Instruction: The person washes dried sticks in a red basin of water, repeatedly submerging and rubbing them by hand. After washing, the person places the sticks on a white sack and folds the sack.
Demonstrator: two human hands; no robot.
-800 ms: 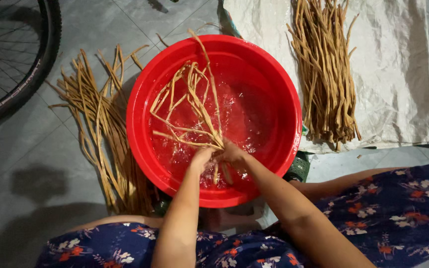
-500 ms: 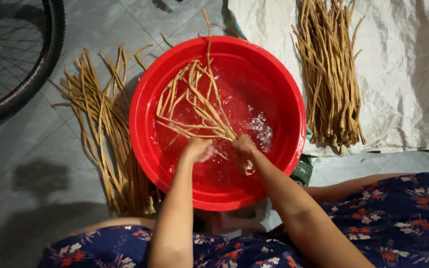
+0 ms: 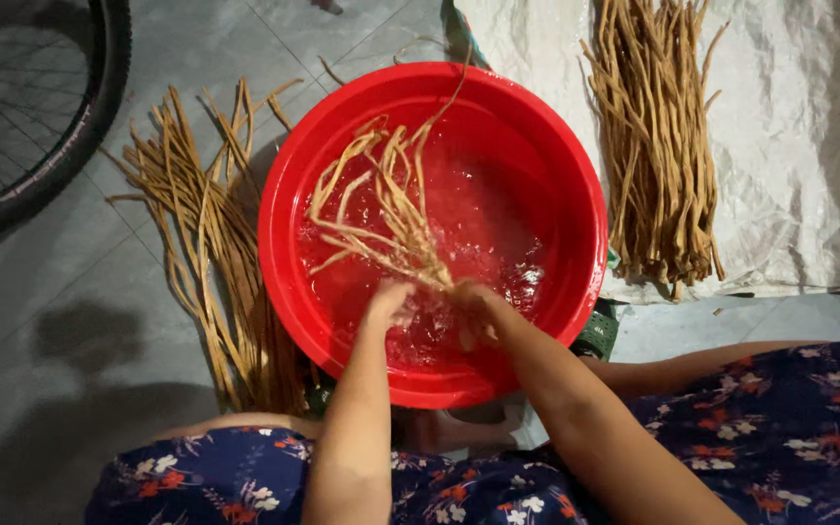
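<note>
A round red basin holds splashing water. My left hand and my right hand are both inside it near the front rim, closed on one end of a bundle of long tan plant strips. The strips fan out from my hands toward the basin's far left rim, partly in the water. One thin strip curls up over the far rim.
A loose pile of the same tan strips lies on the grey tile floor left of the basin. Another bundle lies on a white woven sack to the right. A bicycle wheel stands at top left. My flowered blue clothing fills the bottom.
My hands have stayed near the basin's front with the bundle, moving it about in the water. More splashing shows around them, and the strips have swung slightly left.
</note>
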